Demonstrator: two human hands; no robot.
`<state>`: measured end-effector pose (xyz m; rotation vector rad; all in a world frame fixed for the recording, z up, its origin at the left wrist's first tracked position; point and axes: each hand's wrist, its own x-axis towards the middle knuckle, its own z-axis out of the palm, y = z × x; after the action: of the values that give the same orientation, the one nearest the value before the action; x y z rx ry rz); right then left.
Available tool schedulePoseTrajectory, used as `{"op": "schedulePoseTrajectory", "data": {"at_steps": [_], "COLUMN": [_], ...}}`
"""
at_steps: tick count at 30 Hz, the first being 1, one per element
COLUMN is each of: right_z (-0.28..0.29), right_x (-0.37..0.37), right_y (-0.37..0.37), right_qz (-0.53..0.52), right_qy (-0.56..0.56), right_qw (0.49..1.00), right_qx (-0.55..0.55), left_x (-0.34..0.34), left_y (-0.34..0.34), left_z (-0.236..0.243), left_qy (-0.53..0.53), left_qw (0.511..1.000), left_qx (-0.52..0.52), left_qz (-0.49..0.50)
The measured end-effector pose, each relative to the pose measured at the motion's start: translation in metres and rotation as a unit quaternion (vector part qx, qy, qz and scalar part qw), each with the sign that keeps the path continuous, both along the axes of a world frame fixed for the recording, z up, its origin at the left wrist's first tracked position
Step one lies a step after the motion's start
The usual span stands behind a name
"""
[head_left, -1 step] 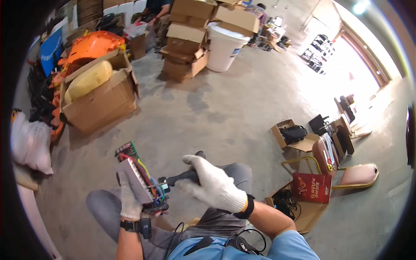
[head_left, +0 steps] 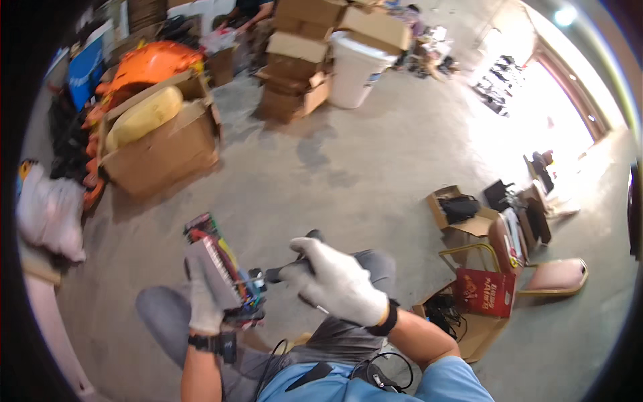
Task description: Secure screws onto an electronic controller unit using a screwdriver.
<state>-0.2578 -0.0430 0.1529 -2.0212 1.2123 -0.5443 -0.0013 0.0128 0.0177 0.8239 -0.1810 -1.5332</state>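
Note:
My gloved left hand [head_left: 204, 298] grips a grey metal-cased electronic unit [head_left: 213, 271] from its left side, tilted up over my lap. Red, yellow and blue wires [head_left: 231, 261] run along its open right side, and a circuit board [head_left: 199, 226] sticks out at the far end. My gloved right hand [head_left: 341, 281] is closed round a dark tool [head_left: 273, 275] that looks like a power screwdriver. Its front end points left at the wired side of the unit; blur hides whether they touch. The palm covers most of the tool.
On the left stands a cardboard box [head_left: 161, 157] with a yellow block, beside orange shells [head_left: 151, 63]. Stacked cartons [head_left: 295, 74] and a white bucket [head_left: 358, 70] stand ahead. To the right are a chair [head_left: 556, 276], a red box [head_left: 485, 293] and cables [head_left: 442, 315]. Other people sit at the back.
The view has shifted slightly, so the surroundings sit a little further right. My right hand has turned a little, while both hands keep their holds.

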Motion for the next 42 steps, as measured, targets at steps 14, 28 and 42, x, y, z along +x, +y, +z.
{"op": "schedulePoseTrajectory", "data": {"at_steps": [14,28,42], "right_z": [0.013,0.01,0.003], "right_x": [0.007,0.002,-0.008], "right_y": [0.011,0.01,0.006], "right_qz": [-0.042,-0.014,0.045], "right_qy": [-0.046,-0.068,-0.085], "right_qw": [0.996,0.994,0.992], "right_qx": [-0.062,-0.078,-0.077], "left_x": [0.007,0.007,0.007], "left_y": [-0.007,-0.008,-0.008], "left_z": [-0.022,-0.025,-0.024], "left_qy": [-0.034,-0.059,-0.062], "left_qw": [0.999,0.998,0.998], "left_qx": [-0.006,-0.003,0.016], "left_qz": [0.007,-0.007,0.004]}}
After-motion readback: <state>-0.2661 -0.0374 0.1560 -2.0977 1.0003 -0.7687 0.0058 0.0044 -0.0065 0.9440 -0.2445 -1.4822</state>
